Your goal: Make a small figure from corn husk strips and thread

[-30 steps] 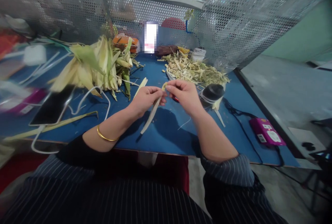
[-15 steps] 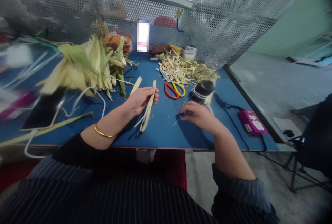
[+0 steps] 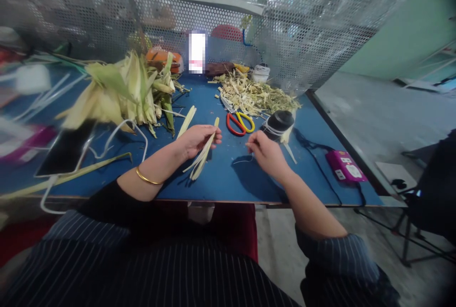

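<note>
My left hand [image 3: 199,141] is closed on a small bundle of pale corn husk strips [image 3: 201,162], whose lower ends fan out below the fingers. Beside that wrist, another husk strip [image 3: 187,121] lies on the table. My right hand [image 3: 265,150] pinches a thin white thread [image 3: 242,161], and its loose end trails to the left over the tabletop. Just behind this hand is a black spool [image 3: 281,122] with white thread wound round it. Scissors [image 3: 240,124] with one red and one yellow handle lie between and beyond my hands.
A large heap of corn husks [image 3: 124,91] is at the left, near a dark phone [image 3: 66,150] with a white cable. Husk scraps [image 3: 249,91] are piled at the back. A purple box [image 3: 345,165] with cords sits at the right edge. Perforated metal mesh [image 3: 213,13] stands behind the blue table.
My right hand has risen slightly, its fingers now closer together on the thread. The left hand with the husk strips has shifted a little to the right.
</note>
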{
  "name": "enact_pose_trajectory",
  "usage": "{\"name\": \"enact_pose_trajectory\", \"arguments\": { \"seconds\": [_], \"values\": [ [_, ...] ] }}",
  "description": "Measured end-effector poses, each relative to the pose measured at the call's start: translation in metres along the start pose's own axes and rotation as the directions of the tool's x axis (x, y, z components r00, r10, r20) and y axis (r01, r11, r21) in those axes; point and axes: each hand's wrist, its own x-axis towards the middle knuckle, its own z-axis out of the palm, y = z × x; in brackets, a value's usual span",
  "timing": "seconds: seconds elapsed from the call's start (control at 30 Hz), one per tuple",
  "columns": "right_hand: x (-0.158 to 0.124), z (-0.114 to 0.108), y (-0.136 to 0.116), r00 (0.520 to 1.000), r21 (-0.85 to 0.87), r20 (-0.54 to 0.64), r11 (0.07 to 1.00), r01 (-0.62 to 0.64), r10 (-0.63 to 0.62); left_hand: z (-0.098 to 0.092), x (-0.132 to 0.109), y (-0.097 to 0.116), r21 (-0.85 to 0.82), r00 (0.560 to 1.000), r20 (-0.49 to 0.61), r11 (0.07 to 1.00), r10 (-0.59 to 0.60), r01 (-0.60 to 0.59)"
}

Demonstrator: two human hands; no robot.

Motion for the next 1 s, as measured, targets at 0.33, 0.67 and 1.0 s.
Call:
{"name": "enact_pose_trajectory", "arguments": {
  "seconds": [0.33, 0.67, 1.0],
  "values": [
    [0.007, 0.005, -0.016, 0.928, -0.193, 0.362, 0.966, 0.169, -0.09, -0.004, 0.003, -0.002, 0.017, 0.999, 0.052, 1.0, -0.009, 0.008],
    [-0.008, 0.015, 0.011, 0.958, -0.115, 0.266, 0.983, 0.146, -0.112, 0.002, -0.004, 0.003, 0.016, 0.999, 0.03, 1.0, -0.022, 0.022],
    [0.002, 0.012, -0.023, 0.999, -0.013, 0.033, 0.999, 0.035, -0.035, 0.001, 0.002, -0.007, 0.018, 0.989, 0.123, 0.997, -0.078, 0.076]
  ]
}}
